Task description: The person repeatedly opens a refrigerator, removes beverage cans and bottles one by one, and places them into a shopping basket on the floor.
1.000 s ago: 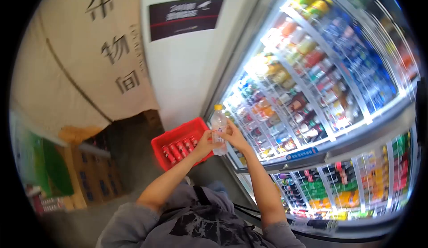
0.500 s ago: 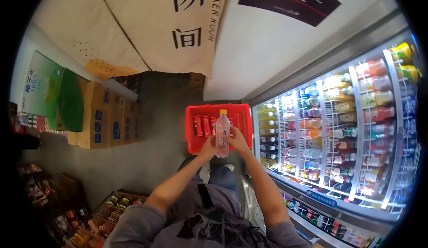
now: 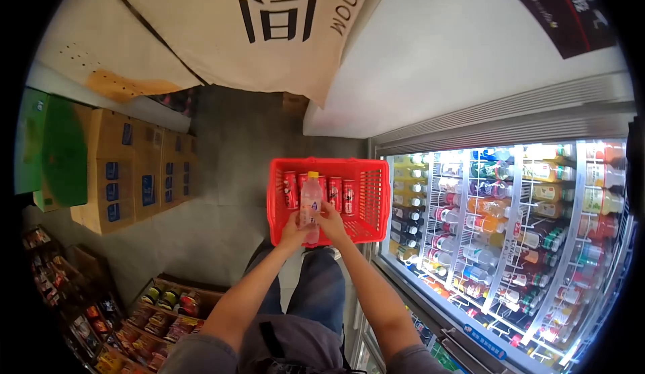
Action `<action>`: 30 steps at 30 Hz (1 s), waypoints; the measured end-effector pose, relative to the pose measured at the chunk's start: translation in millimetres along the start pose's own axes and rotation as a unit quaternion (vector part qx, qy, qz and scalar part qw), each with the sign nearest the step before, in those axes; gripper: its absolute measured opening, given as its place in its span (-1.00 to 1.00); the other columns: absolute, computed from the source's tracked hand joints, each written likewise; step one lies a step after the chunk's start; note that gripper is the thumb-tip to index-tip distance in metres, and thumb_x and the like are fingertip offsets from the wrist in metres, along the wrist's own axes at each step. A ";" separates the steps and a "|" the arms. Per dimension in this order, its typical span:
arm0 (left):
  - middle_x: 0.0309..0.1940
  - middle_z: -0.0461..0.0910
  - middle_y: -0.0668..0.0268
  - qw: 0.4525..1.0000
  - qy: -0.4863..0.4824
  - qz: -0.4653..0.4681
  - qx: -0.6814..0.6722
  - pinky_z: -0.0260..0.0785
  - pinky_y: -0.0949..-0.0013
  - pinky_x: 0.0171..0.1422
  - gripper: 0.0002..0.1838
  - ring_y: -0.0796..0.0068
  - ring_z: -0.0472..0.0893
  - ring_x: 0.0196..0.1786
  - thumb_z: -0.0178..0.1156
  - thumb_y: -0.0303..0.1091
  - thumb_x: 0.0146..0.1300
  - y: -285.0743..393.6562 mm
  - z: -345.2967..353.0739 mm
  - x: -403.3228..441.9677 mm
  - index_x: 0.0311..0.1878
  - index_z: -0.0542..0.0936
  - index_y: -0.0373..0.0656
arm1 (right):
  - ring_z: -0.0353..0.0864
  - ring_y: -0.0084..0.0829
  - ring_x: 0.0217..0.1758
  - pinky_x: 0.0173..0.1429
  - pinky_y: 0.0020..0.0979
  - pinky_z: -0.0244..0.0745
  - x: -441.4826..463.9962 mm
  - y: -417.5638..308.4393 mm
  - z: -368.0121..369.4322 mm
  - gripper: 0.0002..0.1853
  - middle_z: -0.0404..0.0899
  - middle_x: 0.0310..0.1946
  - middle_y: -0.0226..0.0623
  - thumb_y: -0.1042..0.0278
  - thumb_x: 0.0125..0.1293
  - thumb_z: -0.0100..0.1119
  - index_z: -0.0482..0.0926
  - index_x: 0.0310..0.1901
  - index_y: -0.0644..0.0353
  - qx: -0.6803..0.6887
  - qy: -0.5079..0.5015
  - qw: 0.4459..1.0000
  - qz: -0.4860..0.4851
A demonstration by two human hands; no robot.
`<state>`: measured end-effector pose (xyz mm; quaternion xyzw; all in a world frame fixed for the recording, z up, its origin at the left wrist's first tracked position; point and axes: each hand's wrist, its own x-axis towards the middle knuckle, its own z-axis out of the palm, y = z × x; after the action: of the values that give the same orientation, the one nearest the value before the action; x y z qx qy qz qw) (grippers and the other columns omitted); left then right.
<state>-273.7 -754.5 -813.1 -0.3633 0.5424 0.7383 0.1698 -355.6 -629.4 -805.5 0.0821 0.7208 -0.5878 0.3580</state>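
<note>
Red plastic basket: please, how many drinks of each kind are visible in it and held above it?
Red cylindrical cans in the basket: 5 visible, some partly hidden
Clear yellow-capped plastic bottle, held by left hand and right hand: 1
Total: 6 visible

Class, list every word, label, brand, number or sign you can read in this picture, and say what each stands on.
"间": hanging cloth, large black character.
"ROOM": same cloth, near its edge.
Too small, blurred or cut off to read: dark wall sign, blue strip, carton labels, green box, bottle, red cans, snack packets.
</note>
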 end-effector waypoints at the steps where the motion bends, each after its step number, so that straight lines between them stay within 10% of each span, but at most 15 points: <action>1: 0.13 0.53 0.17 1.000 0.002 -0.004 -0.004 0.42 0.28 0.23 -0.30 0.34 0.55 0.17 0.43 -0.25 0.15 -3.5 0.1 5.5 0.30 0.34 -0.21 | 0.60 -0.48 0.03 0.11 -0.44 0.50 8.8 10.7 1.3 -0.42 0.61 0.04 -0.24 0.26 0.25 0.35 0.45 0.26 0.31 0.000 -0.005 1.000 -0.005; 14: 0.07 0.59 -0.03 0.984 0.141 -0.027 0.107 0.45 0.13 0.12 -0.33 0.05 0.62 0.10 0.24 -0.02 0.23 -63.7 -17.7 79.1 0.32 0.35 -0.14 | 0.66 -0.09 0.04 0.15 -0.24 0.51 85.0 69.5 36.7 -0.41 0.66 -0.05 0.01 0.27 0.10 0.38 0.49 0.19 0.25 -0.201 0.014 0.978 -0.048; 30: 0.34 0.37 -0.09 0.978 0.141 -0.047 0.144 0.31 0.18 0.35 -0.32 0.04 0.41 0.37 0.03 -0.33 0.38 -64.8 -21.5 96.8 0.53 0.07 -0.13 | 0.65 -0.12 0.10 0.15 -0.25 0.51 117.0 106.7 70.4 -0.38 0.63 0.01 0.07 0.31 0.15 0.35 0.44 0.26 0.30 -0.215 0.046 0.970 -0.101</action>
<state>-290.1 -765.3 -930.0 -0.4609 0.6440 0.5845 0.1767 -354.0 -697.0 -965.1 -0.0434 0.8504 -0.4480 0.2725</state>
